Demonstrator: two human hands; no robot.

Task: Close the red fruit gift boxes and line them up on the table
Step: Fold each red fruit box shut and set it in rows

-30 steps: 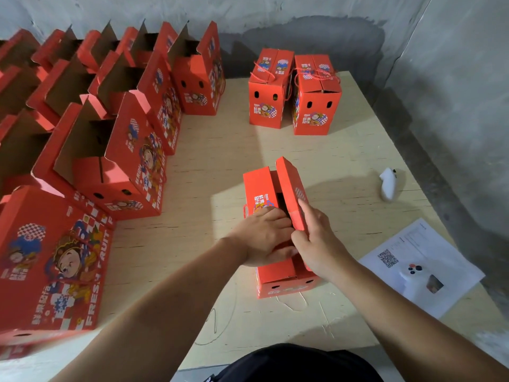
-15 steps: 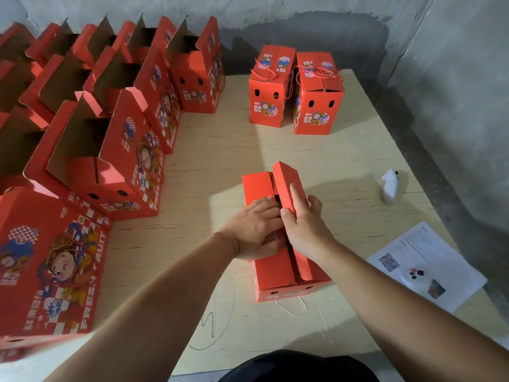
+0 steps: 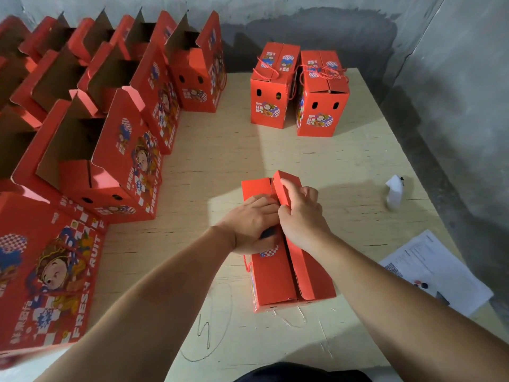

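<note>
Head view puts both hands on top of the box I'm closing. My right hand (image 3: 301, 216) curls over the raised right flap (image 3: 286, 188), fingers hooked on its upper edge and pinching it. My left hand (image 3: 252, 223) lies on the left flap (image 3: 272, 274) with fingers bent, pressing it flat — whether it grips anything underneath I cannot tell, since the right hand covers its fingertips.

The red gift box (image 3: 278, 285) stands near the front middle of the table (image 3: 228, 161), well apart from the others. I judge it light and probably empty: thin corrugated card, stiff across a panel but soft at the creases, so it will dent if I squeeze a wall. The printed faces look glossy and could slip under a flat palm. I'd take hold at the flap edges for closing, and by the two long sides, low down, for moving.

Beyond it, two closed boxes (image 3: 297, 92) sit just beside each other at the far edge, rope handles on top. Open boxes (image 3: 124, 150) crowd the left side.
</note>
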